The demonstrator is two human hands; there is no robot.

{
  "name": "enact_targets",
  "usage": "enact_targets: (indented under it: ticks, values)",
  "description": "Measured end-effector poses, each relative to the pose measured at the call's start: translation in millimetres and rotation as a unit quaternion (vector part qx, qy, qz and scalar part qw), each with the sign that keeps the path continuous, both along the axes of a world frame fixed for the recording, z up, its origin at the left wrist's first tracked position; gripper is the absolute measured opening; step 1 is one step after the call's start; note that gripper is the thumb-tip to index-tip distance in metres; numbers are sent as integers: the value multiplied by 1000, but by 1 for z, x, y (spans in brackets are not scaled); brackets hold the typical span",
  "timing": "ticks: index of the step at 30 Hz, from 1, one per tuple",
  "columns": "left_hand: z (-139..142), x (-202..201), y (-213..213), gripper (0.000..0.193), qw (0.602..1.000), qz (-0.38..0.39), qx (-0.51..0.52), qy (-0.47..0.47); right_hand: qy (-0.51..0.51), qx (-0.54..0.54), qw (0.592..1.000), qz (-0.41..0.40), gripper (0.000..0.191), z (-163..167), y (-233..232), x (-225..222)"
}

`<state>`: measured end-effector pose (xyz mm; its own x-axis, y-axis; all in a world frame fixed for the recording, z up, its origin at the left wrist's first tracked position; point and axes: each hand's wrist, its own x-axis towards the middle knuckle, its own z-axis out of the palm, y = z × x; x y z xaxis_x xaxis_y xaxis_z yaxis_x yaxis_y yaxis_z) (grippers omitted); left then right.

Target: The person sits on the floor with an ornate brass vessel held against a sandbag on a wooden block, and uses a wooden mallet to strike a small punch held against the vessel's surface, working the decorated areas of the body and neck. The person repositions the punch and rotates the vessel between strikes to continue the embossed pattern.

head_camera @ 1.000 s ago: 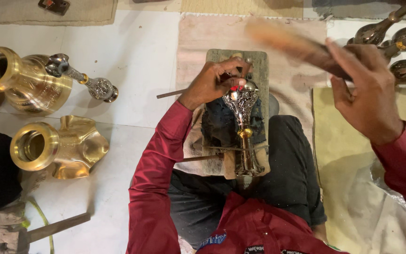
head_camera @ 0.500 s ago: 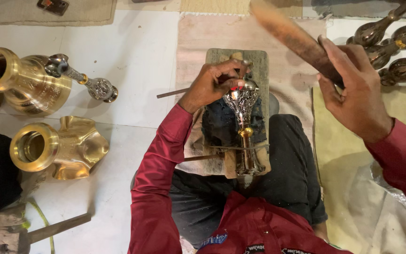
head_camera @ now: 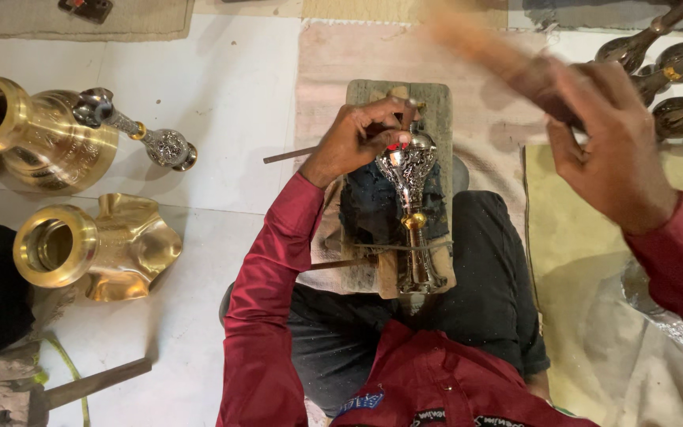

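Note:
An ornate silver and brass metal piece lies clamped on a wooden block over my lap. My left hand pinches a thin metal chisel against the piece's upper end. My right hand is raised at the upper right, gripping a wooden mallet that is blurred by motion.
Two engraved brass vessels and a silver stem part lie on the white floor at left. Several dark metal stems lie at the top right. A beige cloth covers the floor at right. A metal tool rests at bottom left.
My right hand with the mallet has swung, its head now lifted and blurred at the top. My left hand stays on the chisel at the metal piece.

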<state>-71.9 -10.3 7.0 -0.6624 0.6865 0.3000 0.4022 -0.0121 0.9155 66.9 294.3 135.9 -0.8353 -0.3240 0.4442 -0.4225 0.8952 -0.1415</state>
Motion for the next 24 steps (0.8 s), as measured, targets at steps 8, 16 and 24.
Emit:
enact_targets:
  ticks: [8, 16, 24]
  values:
    - [-4, -2, -2, 36, 1000, -3, -8, 23, -49, -96, 993, -40, 61, 9, -6, 4]
    - [-20, -2, -1, 32, 1000, 21, 14, 10, 60, 224, 973, -24, 64, 3, 1, -3]
    - [-19, -5, -2, 37, 1000, 11, 11, 25, 49, 75, 996, 5, 67, 11, 2, -2]
